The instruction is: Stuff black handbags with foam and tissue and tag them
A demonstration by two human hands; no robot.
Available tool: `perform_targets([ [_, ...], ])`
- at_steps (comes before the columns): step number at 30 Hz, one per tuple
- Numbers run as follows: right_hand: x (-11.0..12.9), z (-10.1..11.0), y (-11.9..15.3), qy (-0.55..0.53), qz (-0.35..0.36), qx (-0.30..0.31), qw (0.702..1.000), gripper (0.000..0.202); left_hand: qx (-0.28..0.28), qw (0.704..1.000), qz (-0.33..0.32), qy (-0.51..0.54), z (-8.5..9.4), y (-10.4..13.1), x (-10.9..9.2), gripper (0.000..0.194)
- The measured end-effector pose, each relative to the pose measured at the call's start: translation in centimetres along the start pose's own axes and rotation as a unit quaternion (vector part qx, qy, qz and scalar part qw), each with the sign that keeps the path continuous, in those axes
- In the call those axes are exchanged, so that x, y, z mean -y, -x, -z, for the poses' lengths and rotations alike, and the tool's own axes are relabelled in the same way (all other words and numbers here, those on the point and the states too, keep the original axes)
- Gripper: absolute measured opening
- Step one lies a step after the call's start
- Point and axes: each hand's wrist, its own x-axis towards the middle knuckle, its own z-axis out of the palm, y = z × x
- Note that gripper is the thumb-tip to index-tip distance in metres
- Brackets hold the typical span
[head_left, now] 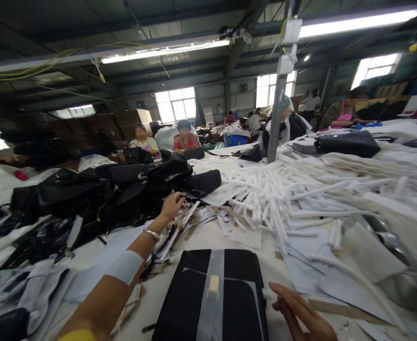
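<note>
A black bag (233, 270) lies flat in front of me, with a translucent pale strip (212, 322) down its middle over a yellowish clasp. My right hand (303, 315) is at the bag's right edge, fingers stretched and slightly apart, beside a small white stub (268, 294) that sticks out there. Whether they touch it is unclear. Farther off, my left hand (173, 206) reaches to the edge of a pile of black bags (126, 189). Its fingers curl inward, and what they hold, if anything, is hidden.
White foam sticks (265, 194) are heaped across the table, beside paper scraps (201, 218). A metal post (275, 118) rises beyond them. At right is a shiny grey object (400, 265) near white sheets (308, 260). Several people (185, 137) sit or stand farther back.
</note>
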Motion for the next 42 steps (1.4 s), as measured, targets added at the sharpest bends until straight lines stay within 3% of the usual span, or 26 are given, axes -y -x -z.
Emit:
perform_targets([
  [4, 4.0, 1.0, -3.8, 0.032, -0.003, -0.079, 0.996, 0.029, 0.014, 0.995, -0.082, 0.063, 3.6, 4.1, -3.9, 0.036],
  [8, 8.8, 1.5, -8.6, 0.032, 0.076, -0.086, 0.993, 0.044, 0.102, 0.980, -0.152, 0.072, 6.1, 10.1, -9.5, 0.037],
  [10, 10.9, 1.4, -10.1, 0.036, 0.099, -0.074, 0.992, 0.057, 0.148, 0.971, -0.178, 0.063, 7.0, 13.4, -12.6, 0.033],
  [12, 12.5, 1.3, -10.5, 0.017, 0.105, -0.046, 0.993, 0.055, 0.183, 0.953, -0.239, 0.022, 7.9, 16.6, -15.4, 0.026],
  [16, 14.8, 1.9, -8.2, -0.115, -0.009, 0.057, 0.992, 0.030, 0.199, 0.926, -0.318, -0.047, 9.1, 21.2, -18.6, 0.021],
  [20, 16.4, 3.2, -3.9, -0.265, -0.159, 0.151, 0.939, 0.034, 0.212, 0.924, -0.316, -0.036, 8.8, 23.7, -18.3, 0.017],
  [23, 17.1, 3.8, -0.3, -0.400, -0.260, 0.217, 0.852, 0.043, 0.196, 0.944, -0.263, 0.019, 7.8, 25.2, -16.4, 0.017],
  [26, 17.2, 4.2, 3.5, -0.494, -0.340, 0.242, 0.763, 0.039, 0.160, 0.968, -0.180, 0.064, 6.8, 27.0, -14.0, 0.023],
  [28, 16.9, 4.4, 5.7, -0.523, -0.378, 0.244, 0.724, 0.034, 0.184, 0.970, -0.147, 0.063, 6.4, 28.4, -12.5, 0.020],
  [30, 16.5, 4.5, 7.6, -0.523, -0.404, 0.244, 0.709, 0.032, 0.236, 0.961, -0.142, 0.024, 6.0, 29.8, -11.4, 0.017],
  [35, 15.3, 4.1, 11.2, -0.462, -0.435, 0.272, 0.724, 0.040, 0.321, 0.929, -0.177, -0.046, 4.6, 32.3, -9.7, 0.025],
  [42, 15.1, 1.9, 12.7, -0.448, -0.464, 0.329, 0.689, 0.050, 0.356, 0.913, -0.188, -0.062, 2.9, 32.4, -9.7, 0.034],
])
